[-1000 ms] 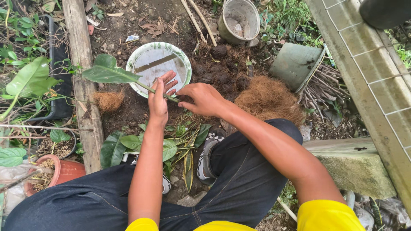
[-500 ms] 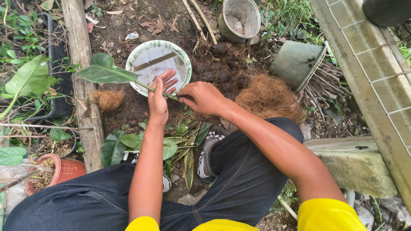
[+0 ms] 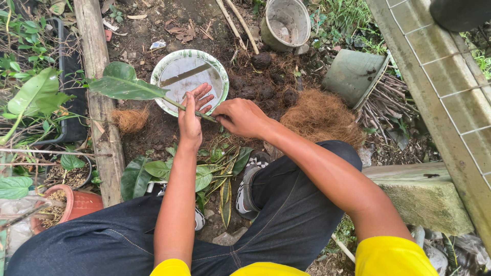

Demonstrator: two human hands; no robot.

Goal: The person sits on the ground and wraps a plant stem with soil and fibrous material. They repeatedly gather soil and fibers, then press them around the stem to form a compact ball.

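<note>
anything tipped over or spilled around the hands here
Yes. The green pot, right of the soil, lies on its side with its mouth toward a bundle of sticks. Loose coconut fibre lies heaped on the ground by the right hand.

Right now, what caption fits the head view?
Both hands, left hand and right hand, hold a leafy cutting over a bowl.
</note>
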